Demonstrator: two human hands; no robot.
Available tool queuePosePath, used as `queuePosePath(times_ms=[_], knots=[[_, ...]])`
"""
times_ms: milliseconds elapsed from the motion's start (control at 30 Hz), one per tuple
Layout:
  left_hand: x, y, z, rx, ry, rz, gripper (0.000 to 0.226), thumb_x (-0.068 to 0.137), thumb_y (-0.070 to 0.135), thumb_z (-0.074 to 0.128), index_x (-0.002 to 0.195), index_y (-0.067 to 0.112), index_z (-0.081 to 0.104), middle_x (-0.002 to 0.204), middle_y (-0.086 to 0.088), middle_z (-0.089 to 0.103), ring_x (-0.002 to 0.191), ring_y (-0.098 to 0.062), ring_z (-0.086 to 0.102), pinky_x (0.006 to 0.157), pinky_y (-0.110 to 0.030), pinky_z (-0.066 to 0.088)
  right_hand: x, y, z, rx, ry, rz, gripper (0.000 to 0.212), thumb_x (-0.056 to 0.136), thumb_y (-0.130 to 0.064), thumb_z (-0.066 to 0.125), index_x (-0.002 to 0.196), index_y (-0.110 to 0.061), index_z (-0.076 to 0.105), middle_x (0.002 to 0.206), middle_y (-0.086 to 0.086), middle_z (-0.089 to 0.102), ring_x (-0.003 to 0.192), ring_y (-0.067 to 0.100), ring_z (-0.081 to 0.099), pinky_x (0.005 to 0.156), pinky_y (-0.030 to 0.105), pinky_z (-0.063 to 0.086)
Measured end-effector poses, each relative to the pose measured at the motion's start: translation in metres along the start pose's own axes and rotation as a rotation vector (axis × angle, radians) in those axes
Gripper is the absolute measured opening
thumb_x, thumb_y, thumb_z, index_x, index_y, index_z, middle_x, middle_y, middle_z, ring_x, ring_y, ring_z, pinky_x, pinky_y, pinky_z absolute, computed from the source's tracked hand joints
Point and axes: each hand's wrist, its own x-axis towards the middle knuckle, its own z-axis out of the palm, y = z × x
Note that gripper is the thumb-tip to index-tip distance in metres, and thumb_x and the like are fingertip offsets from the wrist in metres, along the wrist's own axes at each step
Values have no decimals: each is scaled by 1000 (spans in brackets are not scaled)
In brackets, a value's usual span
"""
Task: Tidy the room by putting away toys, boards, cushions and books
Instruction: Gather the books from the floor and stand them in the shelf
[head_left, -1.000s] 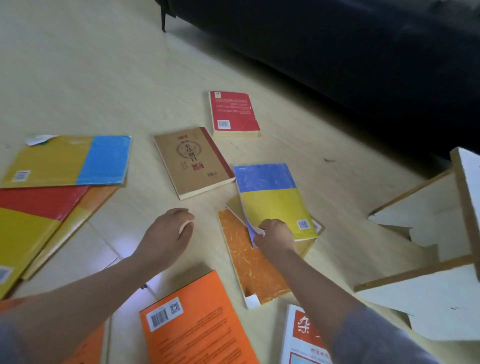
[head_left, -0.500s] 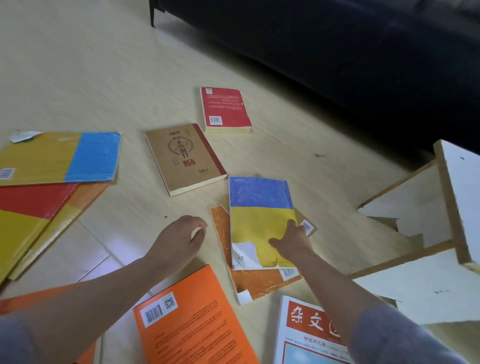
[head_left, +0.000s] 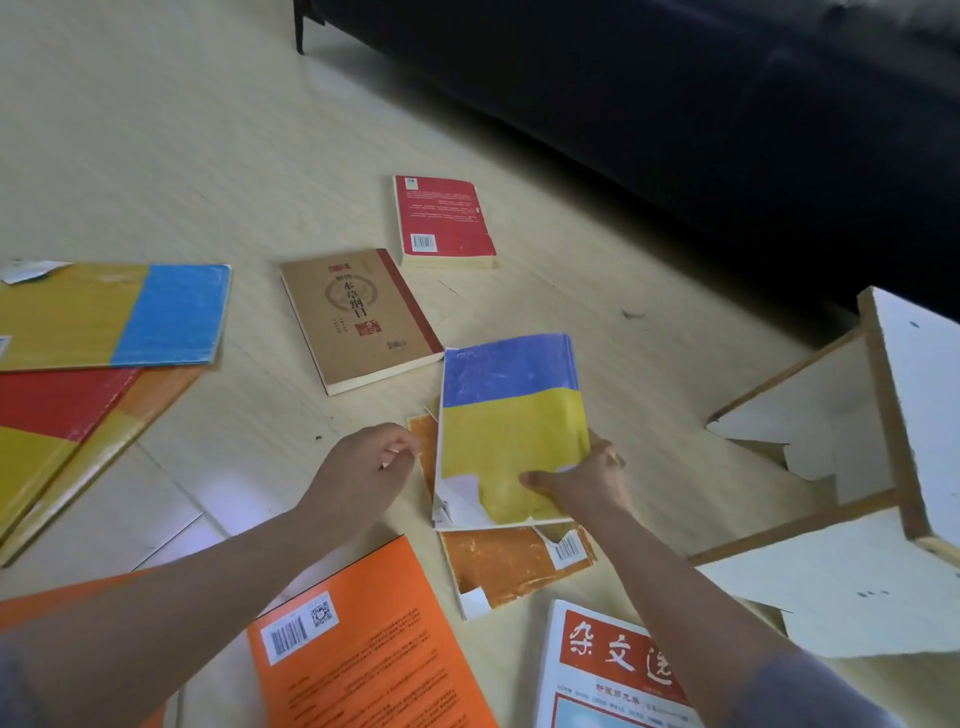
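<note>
Books lie scattered on a pale wooden floor. My right hand (head_left: 582, 483) grips the lower right corner of a thin blue-and-yellow book (head_left: 511, 415), thumb on its cover, its near end raised off a worn orange book (head_left: 514, 564) beneath. My left hand (head_left: 363, 467) hovers just left of both, fingers loosely curled and holding nothing. A tan book (head_left: 358, 317) and a red book (head_left: 441, 221) lie farther out.
Large yellow, blue and red board books (head_left: 114, 317) are stacked at the left. A bright orange book (head_left: 363, 654) and a white magazine with a red title (head_left: 613, 670) lie near me. A tipped white wooden shelf (head_left: 893, 415) is at the right, a dark sofa (head_left: 675, 78) behind.
My right hand has slid to the blue-and-yellow book's right corner and turned the book squarer over the orange one. My left hand has drifted right, closer to it.
</note>
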Motion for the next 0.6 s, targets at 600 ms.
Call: queuePosePath(times_ms=[600], knots=[[19, 77, -26, -629, 174, -485, 19, 82, 4, 64, 100, -3, 64, 99, -22, 68, 71, -27, 66, 53, -28, 59, -108, -23, -13, 203, -393, -756, 28, 89, -14, 61, 115, -24, 66, 104, -17, 66, 98, -4, 61, 83, 19, 53]])
